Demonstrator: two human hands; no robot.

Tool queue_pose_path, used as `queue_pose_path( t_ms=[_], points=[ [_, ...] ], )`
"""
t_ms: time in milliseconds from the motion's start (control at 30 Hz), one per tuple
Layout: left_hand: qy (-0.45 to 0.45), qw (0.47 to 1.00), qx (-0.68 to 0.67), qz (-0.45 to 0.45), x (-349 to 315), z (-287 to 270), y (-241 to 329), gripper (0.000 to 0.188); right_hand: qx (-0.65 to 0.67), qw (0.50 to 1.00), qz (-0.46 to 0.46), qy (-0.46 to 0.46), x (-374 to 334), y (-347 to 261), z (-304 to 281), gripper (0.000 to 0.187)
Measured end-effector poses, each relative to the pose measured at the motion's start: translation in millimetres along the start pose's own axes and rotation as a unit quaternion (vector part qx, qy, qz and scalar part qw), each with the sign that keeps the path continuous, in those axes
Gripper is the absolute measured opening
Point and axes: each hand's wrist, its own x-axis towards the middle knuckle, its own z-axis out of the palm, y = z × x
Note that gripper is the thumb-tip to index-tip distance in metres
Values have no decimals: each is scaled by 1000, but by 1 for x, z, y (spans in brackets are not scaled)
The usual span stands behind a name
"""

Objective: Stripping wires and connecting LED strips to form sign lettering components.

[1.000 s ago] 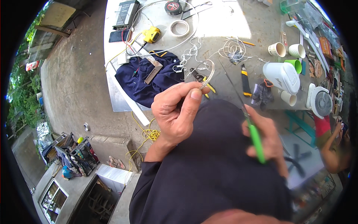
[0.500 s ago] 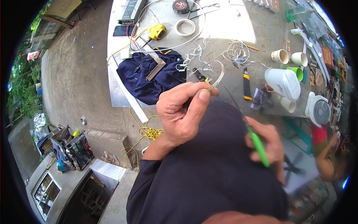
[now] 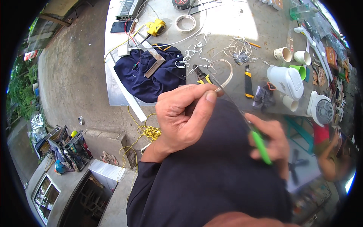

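My left hand [image 3: 185,113] pinches a pale cable [image 3: 229,75] between thumb and forefinger. The cable bows up past the fingertips in a short curve. In my right hand [image 3: 270,138] is a long, thin-bladed knife with a green handle [image 3: 261,147]. Its blade [image 3: 231,99] slants up and left, crossing the cable close to my left fingertips; I cannot tell whether it bites in. Pliers with yellow-and-black handles [image 3: 203,77] lie on the table just beyond my left hand, partly hidden by it.
On the metal table [image 3: 223,41] are dark blue cloth [image 3: 166,81], a tape roll [image 3: 185,23], tangled white wire [image 3: 194,53] and a utility knife [image 3: 248,82]. Cups, a white jug [image 3: 284,81] and a small fan [image 3: 323,108] stand right. Another person [image 3: 329,159] is at the lower right.
The knife blade has moved up and left, from beside the cable to across it at my left fingertips. My left hand keeps its pinch. The whole view has shifted slightly.
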Motion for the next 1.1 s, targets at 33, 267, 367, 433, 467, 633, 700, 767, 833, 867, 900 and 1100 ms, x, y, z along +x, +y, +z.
queue_pose_path(
  t_ms=[33,267,367,433,467,633,700,767,833,867,900,1100],
  points=[
    [2,1000,0,-2,0,0,0,10,-7,1000,10,-2,0,1,0,92],
    [2,1000,23,-16,1,-3,2,8,-40,999,12,-8,3,1,-2,93],
    [-2,999,32,-7,3,-5,1,8,-27,999,17,-10,5,1,-2,93],
    [0,999,35,-6,3,-5,1,7,-15,1000,22,-13,6,1,-2,93],
    [-1,999,31,-6,3,-5,1,7,-15,999,24,-14,7,0,-2,93],
    [-5,1000,21,-2,5,-6,0,6,-13,999,31,-14,8,1,-1,92],
    [-15,999,32,-5,5,-8,1,6,-3,1000,17,-6,9,1,0,93],
    [-11,999,33,5,6,-9,0,6,-12,999,31,-12,10,1,0,93],
    [-8,999,34,14,6,-9,0,6,-14,999,41,-17,11,0,0,94],
    [-12,999,39,21,6,-10,0,5,-29,999,29,-17,11,-1,0,95],
    [-17,999,43,28,6,-10,0,5,-35,999,12,-15,12,-2,0,95],
    [0,999,31,19,5,-10,0,5,-96,995,-10,-22,14,-7,-1,98]
  ],
)
